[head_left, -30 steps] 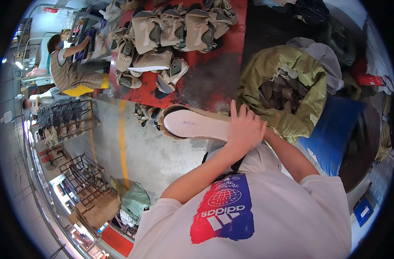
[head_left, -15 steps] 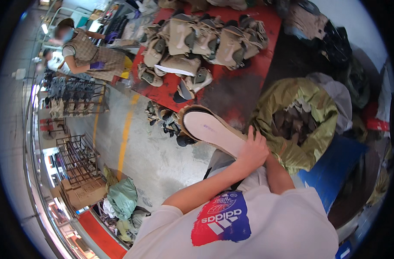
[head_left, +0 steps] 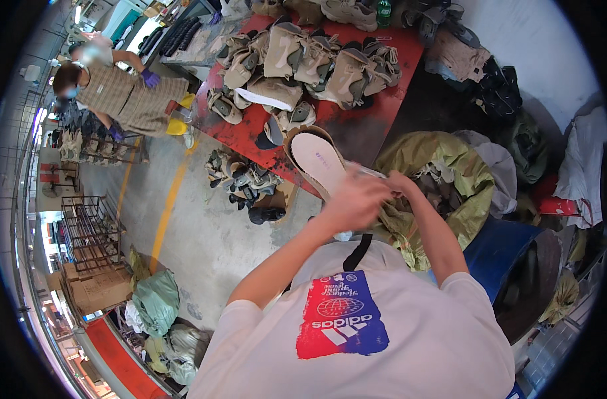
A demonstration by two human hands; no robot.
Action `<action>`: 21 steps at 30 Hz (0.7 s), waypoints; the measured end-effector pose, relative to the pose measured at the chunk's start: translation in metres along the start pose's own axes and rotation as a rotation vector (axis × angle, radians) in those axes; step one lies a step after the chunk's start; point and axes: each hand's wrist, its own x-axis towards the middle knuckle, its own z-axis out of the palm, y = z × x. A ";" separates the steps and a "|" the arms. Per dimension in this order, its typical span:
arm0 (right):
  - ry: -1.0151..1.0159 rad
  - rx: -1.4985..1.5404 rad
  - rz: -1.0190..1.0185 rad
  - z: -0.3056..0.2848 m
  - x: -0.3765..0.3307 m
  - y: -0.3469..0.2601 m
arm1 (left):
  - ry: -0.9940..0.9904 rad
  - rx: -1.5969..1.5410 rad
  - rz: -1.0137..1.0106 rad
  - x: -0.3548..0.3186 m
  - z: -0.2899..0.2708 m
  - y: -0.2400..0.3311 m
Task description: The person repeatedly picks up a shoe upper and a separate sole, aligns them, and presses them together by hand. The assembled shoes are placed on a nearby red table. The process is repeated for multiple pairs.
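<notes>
I hold a tan shoe (head_left: pixel 315 161) in front of my chest, white sole up and toe pointing away. My left hand (head_left: pixel 355 201) is closed over its heel end. My right hand (head_left: pixel 398 183) sits just right of the heel with its fingers curled. A thin pale stick-like thing (head_left: pixel 365 171) reaches from that hand onto the sole; what it is I cannot make out. The shoe hangs above the near edge of a red table (head_left: pixel 250 136).
Several tan shoes (head_left: pixel 303 60) are heaped on the red table, and more shoes (head_left: pixel 245 183) lie on the floor below. An olive sack (head_left: pixel 450 166) and a blue bin (head_left: pixel 496 256) stand to my right. A co-worker (head_left: pixel 121 96) bends at the far left near wire racks (head_left: pixel 84 229).
The shoe has turned from lying crosswise to pointing away from me. My right hand has come out from under the left and now shows beside the heel. My head has turned left.
</notes>
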 end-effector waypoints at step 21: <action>0.447 -0.136 -0.985 -0.017 -0.072 -0.125 | 0.291 -0.018 -0.783 -0.112 0.034 -0.135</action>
